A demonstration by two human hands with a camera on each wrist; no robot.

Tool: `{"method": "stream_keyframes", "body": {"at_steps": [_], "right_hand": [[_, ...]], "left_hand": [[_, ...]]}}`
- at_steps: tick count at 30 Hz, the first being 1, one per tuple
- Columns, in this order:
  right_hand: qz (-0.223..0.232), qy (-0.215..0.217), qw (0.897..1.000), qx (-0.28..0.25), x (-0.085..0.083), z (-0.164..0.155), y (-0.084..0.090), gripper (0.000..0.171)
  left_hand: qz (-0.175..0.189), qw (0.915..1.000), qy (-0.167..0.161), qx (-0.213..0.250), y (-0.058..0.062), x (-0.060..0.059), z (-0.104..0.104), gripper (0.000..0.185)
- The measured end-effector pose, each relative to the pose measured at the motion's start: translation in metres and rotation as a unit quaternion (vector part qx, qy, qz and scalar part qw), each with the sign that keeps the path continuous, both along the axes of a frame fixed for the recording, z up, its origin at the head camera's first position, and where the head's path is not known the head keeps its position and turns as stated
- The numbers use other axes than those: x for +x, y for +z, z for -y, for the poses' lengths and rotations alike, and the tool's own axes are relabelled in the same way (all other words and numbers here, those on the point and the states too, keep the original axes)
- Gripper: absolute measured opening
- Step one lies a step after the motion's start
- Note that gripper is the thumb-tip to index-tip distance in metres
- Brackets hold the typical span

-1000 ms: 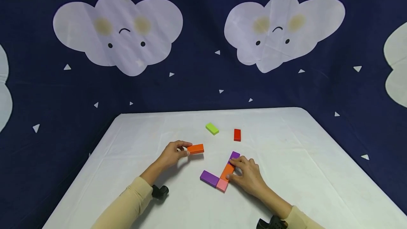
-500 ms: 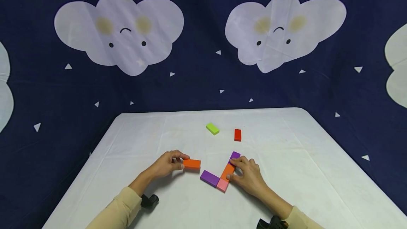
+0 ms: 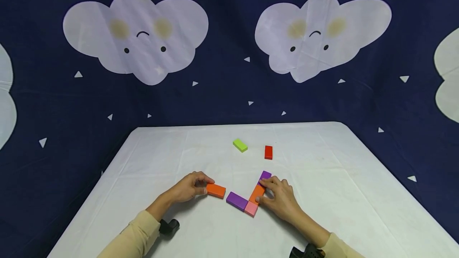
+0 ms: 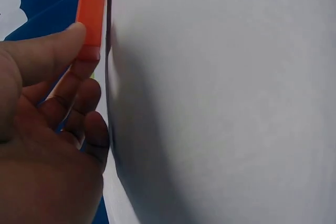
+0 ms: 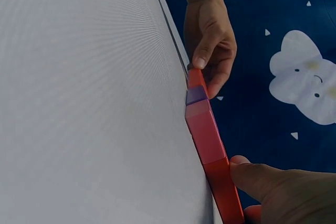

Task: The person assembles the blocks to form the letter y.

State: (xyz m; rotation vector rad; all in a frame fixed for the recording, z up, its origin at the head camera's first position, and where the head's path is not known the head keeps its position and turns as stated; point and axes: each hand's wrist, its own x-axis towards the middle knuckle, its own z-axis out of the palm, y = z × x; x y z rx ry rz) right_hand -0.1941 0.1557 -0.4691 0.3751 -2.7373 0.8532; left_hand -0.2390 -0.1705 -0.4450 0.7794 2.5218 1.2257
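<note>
My left hand (image 3: 188,187) pinches a loose orange block (image 3: 216,190) between thumb and fingers at its left end. The block's free end points at a purple block (image 3: 236,201), with a small gap between them. That purple block meets a pink block (image 3: 251,209) at a corner. From there a second orange block (image 3: 256,194) and another purple block (image 3: 264,176) run away in a line. My right hand (image 3: 281,197) holds this second orange block with thumb and index finger, the index near its joint with the far purple block. In the right wrist view, the thumb (image 5: 249,174) lies along the block's side.
A lime green block (image 3: 240,145) and a red block (image 3: 268,152) lie farther back on the white table (image 3: 322,162). Behind the table hangs a dark blue cloth (image 3: 229,90) with cloud prints. Each wrist wears a black camera (image 3: 169,227).
My left hand has brought the loose orange block toward the front, close to the near purple block, and turned it to slant in line with it. My right hand has stayed in place.
</note>
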Motion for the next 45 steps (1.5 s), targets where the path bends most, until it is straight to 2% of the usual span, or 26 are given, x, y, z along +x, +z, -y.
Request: {"method": "stream_keyframes", "body": {"at_steps": [9, 15, 18, 21, 26, 29, 39, 45], "right_hand": [[0.001, 0.000, 1.000, -0.001, 0.001, 0.000, 0.000, 0.052], [0.000, 0.002, 1.000, 0.000, 0.000, 0.000, 0.000, 0.051], [-0.005, 0.002, 1.000, 0.001, 0.000, 0.000, 0.001, 0.051], [-0.013, 0.004, 1.000, 0.003, 0.000, 0.000, 0.001, 0.051], [-0.014, 0.006, 1.000, 0.003, -0.001, 0.000, 0.000, 0.051], [-0.015, 0.007, 1.000, 0.001, 0.000, -0.001, -0.001, 0.052], [-0.021, 0.008, 1.000, -0.002, -0.001, 0.000, -0.002, 0.052], [-0.016, 0.005, 1.000, -0.005, -0.001, 0.000, -0.001, 0.052]], "left_hand": [[-0.015, 0.9998, -0.002, -0.016, 0.000, 0.002, -0.003, 0.030], [-0.003, 0.9999, 0.015, 0.001, 0.002, 0.008, -0.006, 0.036], [-0.008, 0.9989, 0.044, 0.012, 0.002, 0.012, -0.010, 0.038], [-0.024, 0.9954, 0.090, 0.021, 0.000, 0.017, -0.014, 0.037], [-0.040, 0.9795, 0.196, 0.026, -0.006, 0.026, -0.026, 0.034], [-0.046, 0.9696, 0.239, 0.023, -0.008, 0.032, -0.033, 0.034], [-0.074, 0.9492, 0.306, 0.008, -0.012, 0.045, -0.046, 0.034], [-0.090, 0.9440, 0.317, 0.010, -0.010, 0.047, -0.051, 0.035]]}}
